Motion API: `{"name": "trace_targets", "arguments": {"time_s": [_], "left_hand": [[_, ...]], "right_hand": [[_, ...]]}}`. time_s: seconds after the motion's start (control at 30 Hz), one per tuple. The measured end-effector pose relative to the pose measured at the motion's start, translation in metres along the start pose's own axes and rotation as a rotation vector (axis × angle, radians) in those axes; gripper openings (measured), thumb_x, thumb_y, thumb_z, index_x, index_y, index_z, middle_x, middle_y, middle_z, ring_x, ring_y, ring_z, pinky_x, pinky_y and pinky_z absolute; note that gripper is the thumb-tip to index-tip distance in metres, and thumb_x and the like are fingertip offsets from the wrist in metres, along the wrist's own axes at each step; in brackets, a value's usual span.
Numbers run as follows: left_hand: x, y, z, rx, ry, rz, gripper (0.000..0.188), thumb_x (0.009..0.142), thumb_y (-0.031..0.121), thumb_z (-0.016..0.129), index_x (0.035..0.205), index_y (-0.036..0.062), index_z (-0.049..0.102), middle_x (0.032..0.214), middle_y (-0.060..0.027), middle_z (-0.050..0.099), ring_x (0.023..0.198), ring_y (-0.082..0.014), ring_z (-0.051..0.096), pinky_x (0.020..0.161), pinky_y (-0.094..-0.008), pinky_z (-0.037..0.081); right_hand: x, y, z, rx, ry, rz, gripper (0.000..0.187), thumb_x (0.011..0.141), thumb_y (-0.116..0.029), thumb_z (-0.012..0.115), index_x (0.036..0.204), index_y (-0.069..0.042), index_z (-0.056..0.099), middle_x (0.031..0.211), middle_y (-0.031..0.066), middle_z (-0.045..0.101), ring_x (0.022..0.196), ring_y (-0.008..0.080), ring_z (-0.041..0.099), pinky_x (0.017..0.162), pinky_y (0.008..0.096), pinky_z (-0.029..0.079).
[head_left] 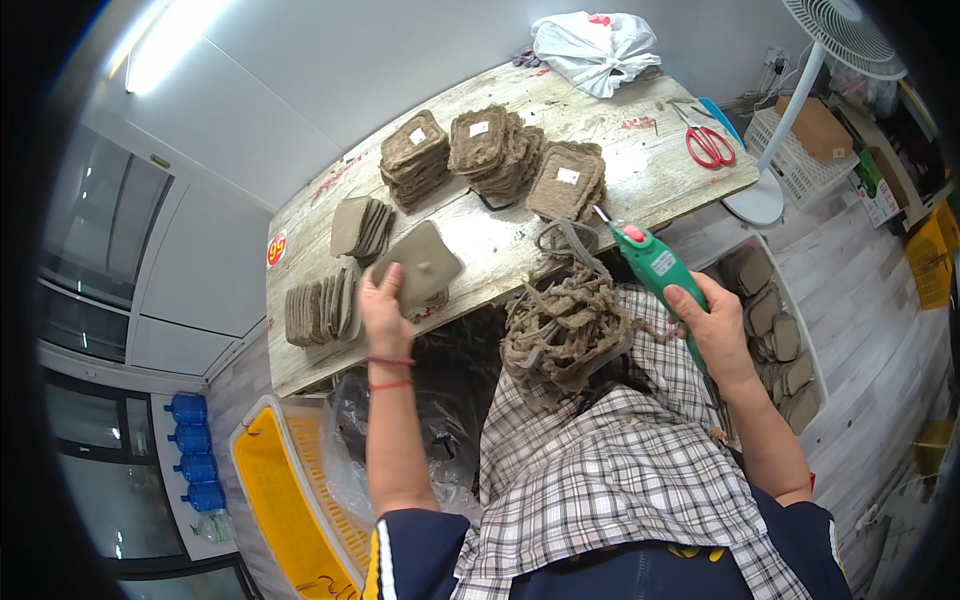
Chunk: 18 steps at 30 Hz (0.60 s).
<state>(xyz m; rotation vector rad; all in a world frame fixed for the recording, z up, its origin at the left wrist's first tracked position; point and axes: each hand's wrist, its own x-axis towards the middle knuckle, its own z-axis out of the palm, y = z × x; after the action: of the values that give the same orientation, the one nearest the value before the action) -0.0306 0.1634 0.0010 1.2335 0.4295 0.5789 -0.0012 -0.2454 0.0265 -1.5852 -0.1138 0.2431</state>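
In my left hand is a flat, grey-brown pad with rounded corners and a small bump on its face, gripped at its edge over the table's near side. My right hand wraps round a green handheld power tool with a red button and a thin metal tip. That tip points up and left, close to a stack of fuzzy brown pads with a white label on top. A tangled heap of brown fibrous trimmings lies on my checked apron, between my hands.
More fuzzy pads stand stacked on the table, with smooth pads at left. Red-handled scissors and a white plastic bag lie farther back. A pad-filled bin, a fan and a yellow basket stand around.
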Motion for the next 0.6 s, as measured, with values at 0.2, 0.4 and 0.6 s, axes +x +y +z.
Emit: {"name": "trace_targets", "arguments": {"time_s": [0.2,0.4,0.6], "left_hand": [[0.03,0.006,0.013,1.53,0.334,0.828,0.046,0.075,0.01,0.075,0.118,0.0057,0.057,0.112,-0.0112,0.061,0.112,-0.0288,0.053,0.101,-0.0452,0.036],[0.023,-0.076,0.166,1.138,-0.285,0.922,0.026,0.08,0.021,0.07,0.101,0.0057,0.068,0.105,-0.0106,0.066,0.108,-0.028,0.056,0.096,-0.0421,0.039],[0.026,-0.11,0.208,1.402,-0.442,0.492,0.06,0.078,0.02,0.062,0.134,0.0025,0.047,0.128,-0.0197,0.051,0.119,-0.0372,0.049,0.098,-0.048,0.037]], "right_hand": [[-0.006,0.03,-0.028,-0.037,0.088,0.02,0.039,0.089,-0.033,0.068,0.107,0.002,0.065,0.072,-0.0008,0.059,0.06,0.0041,0.052,0.051,0.0205,0.042],[-0.014,0.033,-0.028,-0.06,0.125,0.084,0.04,0.089,-0.034,0.068,0.107,0.002,0.065,0.073,0.0004,0.061,0.059,0.0048,0.052,0.052,0.0217,0.043],[-0.024,0.039,-0.037,-0.047,0.183,0.097,0.04,0.088,-0.034,0.069,0.106,0.002,0.066,0.073,0.001,0.061,0.057,0.0058,0.051,0.053,0.0228,0.043]]}}
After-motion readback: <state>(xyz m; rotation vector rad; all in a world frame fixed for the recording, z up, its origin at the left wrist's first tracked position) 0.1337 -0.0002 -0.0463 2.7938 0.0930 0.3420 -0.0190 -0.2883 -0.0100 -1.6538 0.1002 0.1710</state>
